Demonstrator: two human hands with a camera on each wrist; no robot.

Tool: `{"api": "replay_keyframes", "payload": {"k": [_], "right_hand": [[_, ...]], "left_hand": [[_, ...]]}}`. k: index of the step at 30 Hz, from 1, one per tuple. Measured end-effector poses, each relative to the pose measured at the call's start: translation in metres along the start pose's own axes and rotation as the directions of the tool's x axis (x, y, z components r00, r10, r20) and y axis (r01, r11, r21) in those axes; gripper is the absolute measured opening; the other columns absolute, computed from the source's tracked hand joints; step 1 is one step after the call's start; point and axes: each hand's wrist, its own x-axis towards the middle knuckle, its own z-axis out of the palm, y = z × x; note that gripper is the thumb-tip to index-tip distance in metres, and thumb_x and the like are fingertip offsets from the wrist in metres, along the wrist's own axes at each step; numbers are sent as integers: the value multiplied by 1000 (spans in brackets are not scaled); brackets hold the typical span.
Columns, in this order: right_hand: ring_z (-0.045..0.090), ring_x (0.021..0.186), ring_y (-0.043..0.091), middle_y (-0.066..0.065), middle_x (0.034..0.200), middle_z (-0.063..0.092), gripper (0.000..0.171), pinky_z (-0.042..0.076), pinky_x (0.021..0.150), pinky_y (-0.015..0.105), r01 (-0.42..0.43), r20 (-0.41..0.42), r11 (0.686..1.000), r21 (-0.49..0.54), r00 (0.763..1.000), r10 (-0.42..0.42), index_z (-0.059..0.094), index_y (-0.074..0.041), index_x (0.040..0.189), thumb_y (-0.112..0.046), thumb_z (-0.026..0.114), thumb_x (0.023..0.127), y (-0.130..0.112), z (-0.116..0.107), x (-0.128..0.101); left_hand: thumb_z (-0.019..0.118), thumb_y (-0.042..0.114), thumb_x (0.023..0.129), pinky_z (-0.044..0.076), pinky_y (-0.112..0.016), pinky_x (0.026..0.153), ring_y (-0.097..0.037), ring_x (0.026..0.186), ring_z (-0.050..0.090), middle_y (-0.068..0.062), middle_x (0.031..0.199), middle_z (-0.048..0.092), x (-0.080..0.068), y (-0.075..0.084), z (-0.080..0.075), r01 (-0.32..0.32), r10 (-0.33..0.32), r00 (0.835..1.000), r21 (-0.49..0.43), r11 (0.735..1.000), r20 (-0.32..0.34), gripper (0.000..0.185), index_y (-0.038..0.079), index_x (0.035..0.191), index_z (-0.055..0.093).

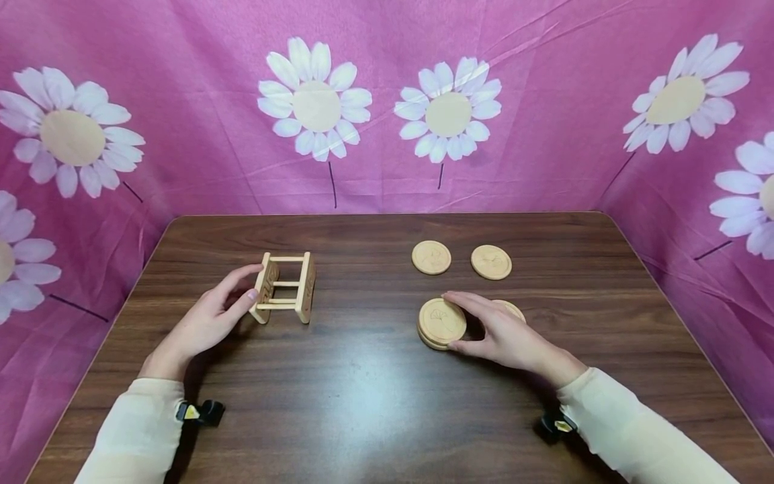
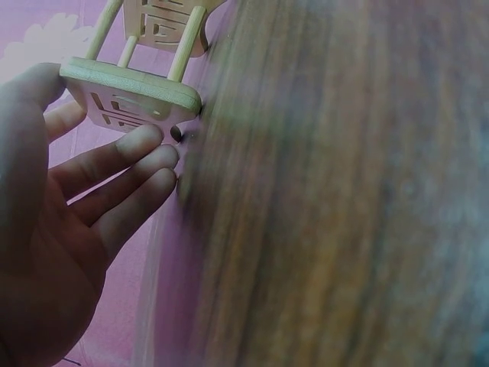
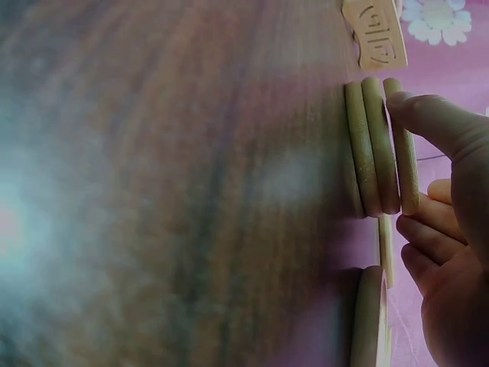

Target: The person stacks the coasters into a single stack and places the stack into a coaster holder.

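A small wooden coaster rack (image 1: pixel 305 289), with two cut-out side panels joined by rods, stands at the left of the table. My left hand (image 1: pixel 205 319) touches the outer face of its left panel (image 2: pixel 130 76), fingers (image 2: pixel 126 164) fairly straight. On the right, my right hand (image 1: pixel 504 333) pinches the rim of a round wooden coaster (image 1: pixel 443 320) with a leaf-like engraving. In the right wrist view, this coaster (image 3: pixel 403 153) shows a thin gap over two stacked coasters (image 3: pixel 370 145). Another coaster (image 1: pixel 510 309) lies partly hidden behind the right hand.
Two loose coasters, one on the left (image 1: pixel 431 257) and one on the right (image 1: pixel 491 262), lie flat farther back. The brown wood-grain table (image 1: pixel 363 390) ends at a pink cloth (image 1: pixel 381 175) with white daisies. Dark bands circle both wrists.
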Motion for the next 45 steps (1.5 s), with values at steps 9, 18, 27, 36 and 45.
{"api": "replay_keyframes", "payload": {"k": [9, 18, 27, 36, 45], "right_hand": [[63, 139, 33, 16, 151, 65, 81, 40, 123, 29, 10, -7, 1000, 10, 1000, -10, 57, 0, 151, -29, 93, 84, 0, 2, -3], [62, 138, 37, 17, 150, 65, 79, 46, 115, 52, 26, -9, 1000, 16, 1000, -26, 56, 0, 152, -22, 93, 85, 1, 4, -5], [60, 141, 35, 16, 153, 63, 83, 26, 123, 11, 13, -5, 998, 58, 1000, -13, 54, -3, 155, -26, 93, 86, 1, 0, -6], [58, 73, 2, 15, 150, 65, 75, 47, 86, 15, 43, -53, 993, 110, 998, -38, 56, -3, 154, -18, 90, 89, 5, -7, 0], [58, 64, 4, 20, 153, 63, 65, 52, 66, 13, -17, -49, 970, 242, 998, 29, 56, -3, 154, -10, 83, 95, 13, -13, 12]], "left_hand": [[57, 18, 113, 42, -6, 95, 8, 112, 62, -22, 134, 74, 0, 0, 0, -1, 1, 1000, -5, 1000, 2, 49, 20, 162, 48], [57, 18, 113, 43, -7, 94, 8, 111, 62, -22, 134, 74, -1, -1, 0, 4, -4, 1000, -4, 1000, 2, 50, 21, 162, 48], [57, 18, 113, 44, -8, 93, 7, 109, 63, -21, 133, 74, -1, 0, 0, 4, -4, 1000, -5, 1000, 0, 49, 20, 161, 48], [57, 17, 113, 44, -8, 93, 8, 110, 63, -21, 133, 74, -1, -2, 0, 0, 0, 1000, -4, 1000, -1, 49, 20, 161, 48], [57, 18, 113, 45, -10, 93, 4, 109, 64, -21, 131, 75, -1, -1, 1, 2, -2, 1000, -2, 1000, -2, 49, 20, 161, 48]]}}
